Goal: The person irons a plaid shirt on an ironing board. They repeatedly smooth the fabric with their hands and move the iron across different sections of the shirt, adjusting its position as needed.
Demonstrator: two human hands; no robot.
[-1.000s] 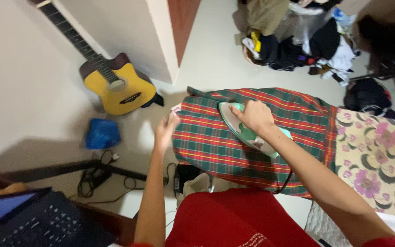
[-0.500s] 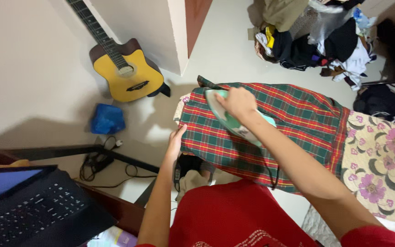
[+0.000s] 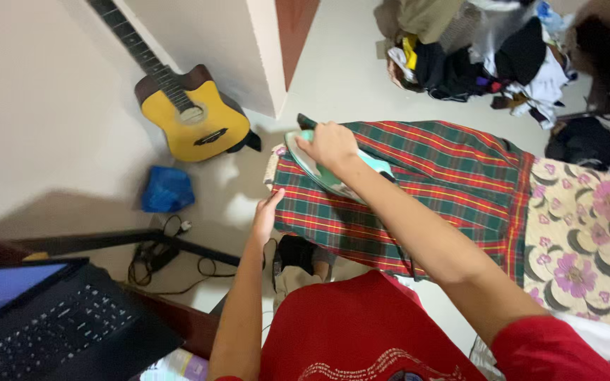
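The iron [image 3: 333, 173] sat on the plaid cloth [image 3: 418, 190], near the cloth's far left corner, its pale green body running slantwise, one end toward the corner by the wall and the other toward the middle of the cloth. The right hand [image 3: 330, 144] lay on top of it, fingers curled shut around the handle, so the iron was directly under that hand and well ahead of the person's body. The left hand [image 3: 266, 215] was nearer the body (and lower in the view), fingers loosely spread and flat against the cloth's left edge, holding nothing, just beside the iron but apart from it. The cloth covered the ironing board, with a flowered cover [image 3: 587, 240] showing at its right end. Beyond the board a yellow guitar [image 3: 192, 123] leaned at the wall, a blue bag [image 3: 167, 189] on the floor beside it.
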